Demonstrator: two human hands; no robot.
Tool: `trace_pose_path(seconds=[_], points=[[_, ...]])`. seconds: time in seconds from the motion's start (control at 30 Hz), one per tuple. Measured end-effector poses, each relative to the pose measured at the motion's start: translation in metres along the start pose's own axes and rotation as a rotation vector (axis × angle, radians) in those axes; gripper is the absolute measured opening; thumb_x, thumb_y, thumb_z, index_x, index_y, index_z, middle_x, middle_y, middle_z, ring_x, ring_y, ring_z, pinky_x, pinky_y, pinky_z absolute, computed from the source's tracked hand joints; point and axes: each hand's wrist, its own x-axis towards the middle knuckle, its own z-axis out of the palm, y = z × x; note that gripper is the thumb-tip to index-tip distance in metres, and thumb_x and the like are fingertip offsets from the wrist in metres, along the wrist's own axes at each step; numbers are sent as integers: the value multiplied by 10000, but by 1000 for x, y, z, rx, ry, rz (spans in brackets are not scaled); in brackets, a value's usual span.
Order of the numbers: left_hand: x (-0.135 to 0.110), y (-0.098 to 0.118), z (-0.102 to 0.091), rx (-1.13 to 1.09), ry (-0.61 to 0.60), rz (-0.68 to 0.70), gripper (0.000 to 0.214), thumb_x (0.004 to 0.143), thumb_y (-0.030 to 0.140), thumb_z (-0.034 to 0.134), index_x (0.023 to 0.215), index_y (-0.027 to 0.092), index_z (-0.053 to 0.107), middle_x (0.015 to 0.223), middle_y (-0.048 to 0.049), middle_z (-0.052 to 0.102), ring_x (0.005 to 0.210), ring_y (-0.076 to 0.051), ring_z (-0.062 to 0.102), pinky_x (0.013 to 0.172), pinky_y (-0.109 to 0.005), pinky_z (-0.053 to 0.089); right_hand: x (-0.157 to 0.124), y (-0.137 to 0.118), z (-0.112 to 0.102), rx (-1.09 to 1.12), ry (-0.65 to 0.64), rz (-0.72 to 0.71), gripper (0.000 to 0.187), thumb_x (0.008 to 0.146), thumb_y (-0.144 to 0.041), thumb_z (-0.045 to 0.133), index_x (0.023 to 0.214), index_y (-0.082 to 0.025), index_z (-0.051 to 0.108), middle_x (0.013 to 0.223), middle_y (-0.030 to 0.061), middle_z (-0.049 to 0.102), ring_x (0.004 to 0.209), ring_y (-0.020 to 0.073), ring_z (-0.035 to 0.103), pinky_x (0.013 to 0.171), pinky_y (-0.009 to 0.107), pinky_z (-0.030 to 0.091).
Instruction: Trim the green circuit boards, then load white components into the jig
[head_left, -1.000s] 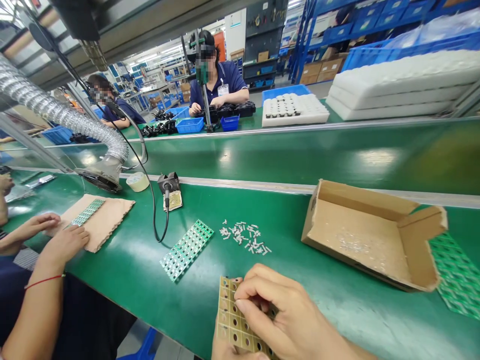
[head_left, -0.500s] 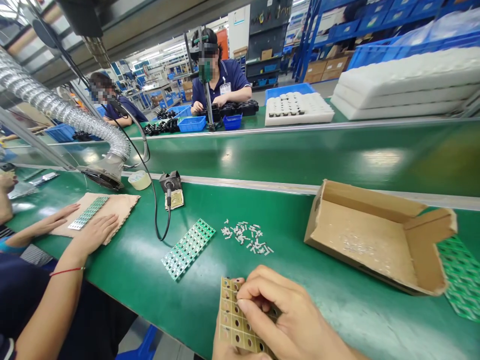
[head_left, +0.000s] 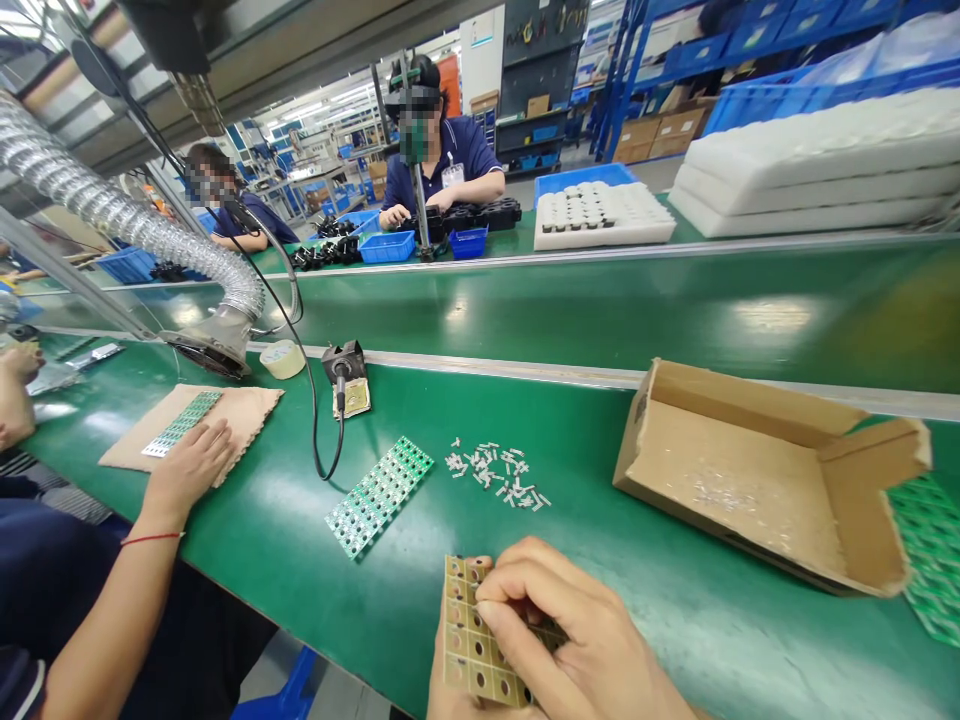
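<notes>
A tan circuit board panel (head_left: 461, 645) with rows of round holes is tilted up close to me at the bottom of the view. My left hand (head_left: 441, 668) is wrapped around its left and lower edges, partly hidden behind it. Over the panel, my right hand (head_left: 574, 620) has thumb and index finger pinched together at the surface; whatever is between the fingertips is too small to make out. Beyond my hands, small pale strip-like parts (head_left: 517, 492) are scattered on the green table (head_left: 577, 430). To their left lies a green circuit board panel (head_left: 381, 497).
An open cardboard box (head_left: 757, 470) with tiny clear pieces stands at right, beside more green boards (head_left: 930, 550). A co-worker's hand (head_left: 196, 460) rests by a board on cardboard at left. A cabled tool stand (head_left: 343, 365), a tape roll (head_left: 282, 358) and a fume hose (head_left: 217, 265) stand behind.
The co-worker's farther hand has left the board on the cardboard. My two hands and the tan panel keep nearly the same pose; the whole view has shifted slightly.
</notes>
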Motion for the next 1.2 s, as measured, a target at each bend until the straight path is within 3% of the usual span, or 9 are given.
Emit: trace_pose_path(seconds=[0.13, 0.23, 0.3, 0.43, 0.57, 0.67, 0.77, 1.1, 1.2], points=[[-9, 11, 5, 279, -59, 116, 442, 725, -245, 486, 824, 130, 698, 1008, 96, 767, 1394, 52, 261, 867, 48, 333, -1, 0, 0, -25, 8, -27, 137, 921, -157, 512, 822, -224, 578, 764, 16, 625, 687, 153, 621, 620, 261, 523], [-17, 21, 13, 449, -96, 132, 220, 735, -97, 668, 815, 106, 699, 1071, 20, 752, 1450, -64, 201, 971, -74, 374, 0, -2, 1, -49, 10, -58, 148, 919, -139, 512, 817, -220, 582, 759, 14, 628, 697, 151, 623, 636, 261, 530], [-20, 25, 18, 504, -97, 143, 94, 757, -17, 682, 766, 76, 676, 992, -14, 757, 1458, -111, 115, 998, -120, 369, 1, -3, 1, -57, 19, -79, 161, 915, -124, 508, 815, -215, 595, 763, 19, 635, 707, 149, 625, 631, 254, 527], [-25, 24, 25, 497, -131, 111, 147, 784, -19, 667, 733, 119, 670, 829, 45, 730, 1443, -42, -5, 972, -41, 309, 4, -4, -1, -43, 25, -90, 148, 883, -128, 521, 836, -201, 642, 750, 21, 645, 684, 141, 626, 584, 236, 514], [-31, 23, 27, 386, -161, 31, 187, 847, -12, 605, 738, 134, 646, 780, 101, 688, 1383, 66, 308, 905, 33, 286, 6, -5, -4, -30, 0, -45, 146, 858, -144, 549, 875, -189, 687, 779, 34, 664, 686, 140, 632, 538, 222, 494], [-35, 23, 28, 252, -186, -73, 207, 911, 22, 519, 762, 112, 631, 794, 134, 665, 995, 136, 619, 853, 74, 279, 7, -6, -4, -24, 19, -64, 163, 877, -132, 532, 821, -184, 676, 725, 24, 646, 665, 132, 617, 536, 215, 478], [-39, 22, 31, 105, -196, -176, 202, 927, 48, 495, 780, 95, 624, 780, 130, 672, 801, 122, 646, 807, 78, 327, 7, -5, -3, -14, 19, -91, 181, 888, -119, 528, 787, -184, 663, 703, 15, 636, 649, 123, 600, 561, 214, 472], [-37, 26, 49, -215, -264, -316, 273, 911, -35, 412, 792, 66, 636, 710, 98, 666, 779, 95, 665, 753, 85, 368, 10, -12, -11, 18, -7, -61, 202, 864, -124, 538, 757, -180, 700, 702, 15, 647, 636, 113, 597, 588, 207, 466], [-69, 3, 77, -221, -314, -322, 162, 871, -42, 593, 822, 95, 664, 779, 52, 707, 782, -28, 695, 791, -99, 538, 23, -2, -33, -15, -87, 59, 173, 869, -194, 565, 789, -210, 717, 752, 4, 674, 659, 120, 616, 602, 218, 470]])
